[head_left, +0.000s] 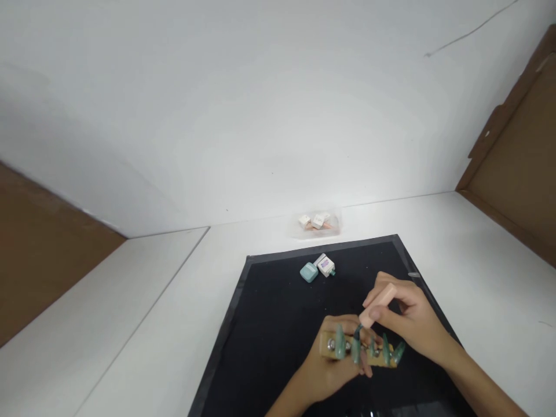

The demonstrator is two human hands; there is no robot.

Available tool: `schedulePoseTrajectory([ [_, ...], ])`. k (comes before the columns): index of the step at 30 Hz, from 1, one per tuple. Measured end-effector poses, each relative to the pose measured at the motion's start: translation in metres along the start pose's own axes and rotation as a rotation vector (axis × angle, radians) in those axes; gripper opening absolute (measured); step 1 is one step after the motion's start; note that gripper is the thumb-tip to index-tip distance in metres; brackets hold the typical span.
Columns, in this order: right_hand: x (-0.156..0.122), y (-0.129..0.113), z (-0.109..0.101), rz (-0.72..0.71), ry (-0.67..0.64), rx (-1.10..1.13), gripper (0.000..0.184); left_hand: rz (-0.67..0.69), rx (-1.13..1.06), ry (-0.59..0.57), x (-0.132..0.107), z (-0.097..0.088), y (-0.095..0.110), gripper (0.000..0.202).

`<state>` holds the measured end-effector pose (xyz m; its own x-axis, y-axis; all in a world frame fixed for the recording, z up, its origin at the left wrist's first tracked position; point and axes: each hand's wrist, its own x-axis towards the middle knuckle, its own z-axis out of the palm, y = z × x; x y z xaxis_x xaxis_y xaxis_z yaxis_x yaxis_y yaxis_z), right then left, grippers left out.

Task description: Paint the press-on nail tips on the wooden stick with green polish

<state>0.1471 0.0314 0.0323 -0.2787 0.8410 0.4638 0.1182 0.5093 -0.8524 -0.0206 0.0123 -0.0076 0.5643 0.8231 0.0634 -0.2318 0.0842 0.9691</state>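
My left hand [330, 365] grips a small wooden strip [326, 346] that carries several green artificial nails [340, 341] standing in a row. My right hand [410, 321] pinches a pale pink nail-polish brush cap [377, 306], its dark brush tip touching one of the nails near the strip's middle. Both hands hover over a black mat [269, 318]. On the mat's far part lie a teal polish bottle [308, 271] and a small white bottle [325, 266] side by side.
A clear tray [319, 223] with small white and pink items sits on the white table [143, 336] beyond the mat, against the white wall. Brown cardboard panels stand at the far left [39, 255] and far right [516, 168].
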Motion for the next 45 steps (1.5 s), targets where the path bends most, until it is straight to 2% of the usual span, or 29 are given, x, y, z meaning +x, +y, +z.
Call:
schedulePoseTrajectory([
  [6,0.0,-0.001,0.0,0.011,0.083,-0.004,0.028,-0.004,-0.134,-0.024,0.001,-0.001,-0.001,0.03],
  [12,0.002,-0.009,0.001,-0.085,-0.043,0.153,0.021,-0.09,-0.252,0.021,0.005,0.002,-0.001,0.035],
  [17,0.0,-0.004,0.002,-0.089,-0.055,0.132,0.017,-0.083,-0.287,-0.01,0.005,0.004,-0.003,0.032],
  [23,-0.002,0.002,0.002,-0.013,0.064,-0.007,0.024,-0.066,-0.309,-0.027,0.003,0.002,-0.005,0.027],
  [27,0.001,-0.004,0.001,-0.025,0.12,0.04,0.027,-0.046,-0.304,-0.023,0.002,0.0,-0.006,0.028],
  [31,0.002,-0.008,0.002,-0.077,0.034,0.135,0.028,-0.079,-0.282,-0.007,0.004,0.001,-0.003,0.033],
  [35,0.0,-0.007,0.003,-0.038,-0.05,0.103,0.027,-0.09,-0.253,-0.009,0.006,0.004,0.0,0.036],
  [41,0.0,-0.002,0.002,0.029,0.077,-0.056,0.028,-0.066,-0.249,-0.028,0.003,0.004,0.0,0.031],
  [45,0.001,0.0,-0.002,0.067,0.122,-0.062,0.029,-0.1,-0.217,-0.012,0.001,0.003,-0.001,0.035],
])
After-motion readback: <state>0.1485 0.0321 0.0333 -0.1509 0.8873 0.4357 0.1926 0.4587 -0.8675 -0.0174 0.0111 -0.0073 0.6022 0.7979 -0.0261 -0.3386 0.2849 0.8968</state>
